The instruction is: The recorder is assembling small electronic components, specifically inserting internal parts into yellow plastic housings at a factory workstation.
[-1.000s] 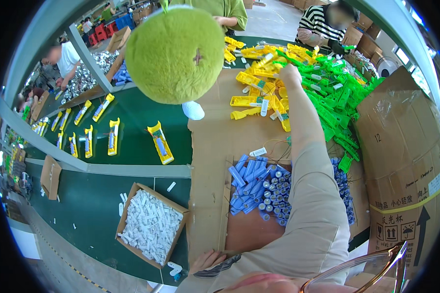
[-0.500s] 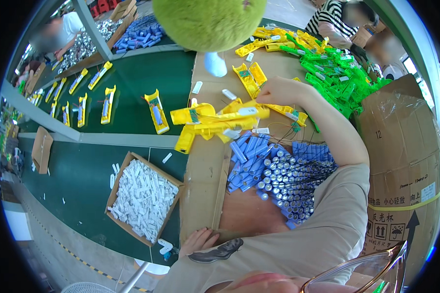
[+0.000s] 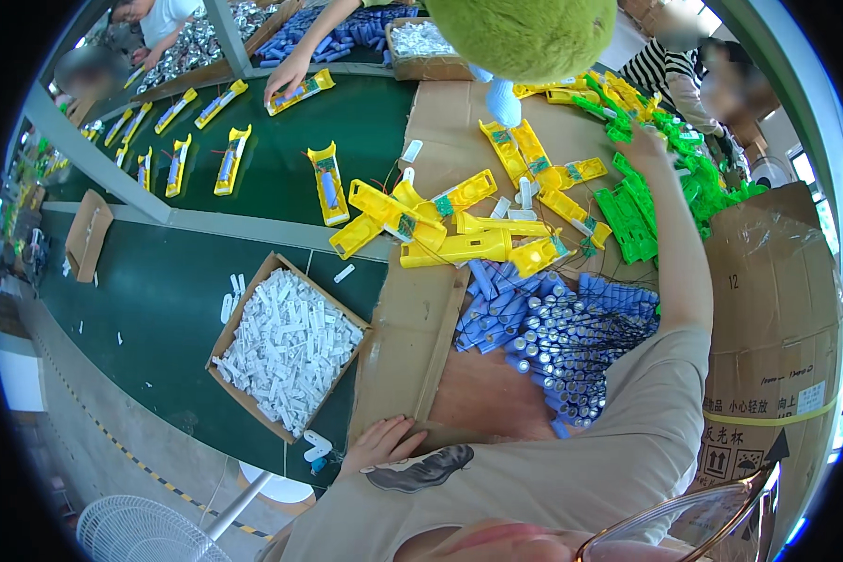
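My right hand [image 3: 644,148] reaches far out to the heap of green plastic housings [image 3: 698,187], where it meets the yellow ones behind. Its fingers are blurred against the heap, so a grip cannot be made out. My left hand [image 3: 381,444] lies with fingers stretched on the near cardboard edge, holding nothing. Between the arms, yellow plastic housings [image 3: 454,249] with small green circuit boards and thin wires lie loosely crossed on the cardboard sheet [image 3: 407,328]. Blue cylindrical battery cells [image 3: 571,347], with dark wires, are piled nearer me, beneath my right forearm.
A carton of small white plastic parts [image 3: 286,351] stands at left. Beyond it, a green belt [image 3: 276,169] carries several yellow housings. Another person's hand [image 3: 290,75] touches one there. A green plush thing [image 3: 534,33] hangs overhead. A tall cardboard box [image 3: 768,309] stands at right.
My right hand has moved from the yellow housings, farther and rightward, to the green heap. Those housings lie rearranged. Another person's arm has come in over the belt. The view has shifted slightly.
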Demonstrator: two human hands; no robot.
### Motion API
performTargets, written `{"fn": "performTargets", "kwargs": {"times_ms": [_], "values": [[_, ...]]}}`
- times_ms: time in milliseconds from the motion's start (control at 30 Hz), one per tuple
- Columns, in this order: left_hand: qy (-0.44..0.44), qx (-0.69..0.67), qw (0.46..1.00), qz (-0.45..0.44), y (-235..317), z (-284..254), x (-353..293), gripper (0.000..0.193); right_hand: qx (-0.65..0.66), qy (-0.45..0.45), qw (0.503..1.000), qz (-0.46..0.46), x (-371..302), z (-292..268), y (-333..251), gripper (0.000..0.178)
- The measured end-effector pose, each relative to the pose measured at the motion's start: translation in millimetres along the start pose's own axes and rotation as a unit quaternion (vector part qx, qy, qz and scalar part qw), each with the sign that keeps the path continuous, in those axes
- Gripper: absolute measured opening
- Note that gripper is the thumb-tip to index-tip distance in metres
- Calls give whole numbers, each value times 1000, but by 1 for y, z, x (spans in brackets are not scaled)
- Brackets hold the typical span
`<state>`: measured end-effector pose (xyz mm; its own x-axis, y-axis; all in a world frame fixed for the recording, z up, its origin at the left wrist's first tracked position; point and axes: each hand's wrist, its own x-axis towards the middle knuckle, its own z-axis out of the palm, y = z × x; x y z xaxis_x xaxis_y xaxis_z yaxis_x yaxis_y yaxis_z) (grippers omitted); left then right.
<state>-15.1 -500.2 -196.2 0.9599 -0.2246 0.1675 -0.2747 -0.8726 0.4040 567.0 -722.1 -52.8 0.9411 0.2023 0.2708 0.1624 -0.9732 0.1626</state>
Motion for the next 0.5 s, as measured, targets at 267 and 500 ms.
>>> {"fn": "performTargets", "kwargs": {"times_ms": [267, 500], "values": [[16, -2, 1000, 14, -6, -5, 4, 41, 275, -244, 866, -338, -138, -60, -181, 61], [27, -83, 996, -33, 9, -20, 11, 46, 116, -60, 902, -412, -191, -33, -262, 54]]}}
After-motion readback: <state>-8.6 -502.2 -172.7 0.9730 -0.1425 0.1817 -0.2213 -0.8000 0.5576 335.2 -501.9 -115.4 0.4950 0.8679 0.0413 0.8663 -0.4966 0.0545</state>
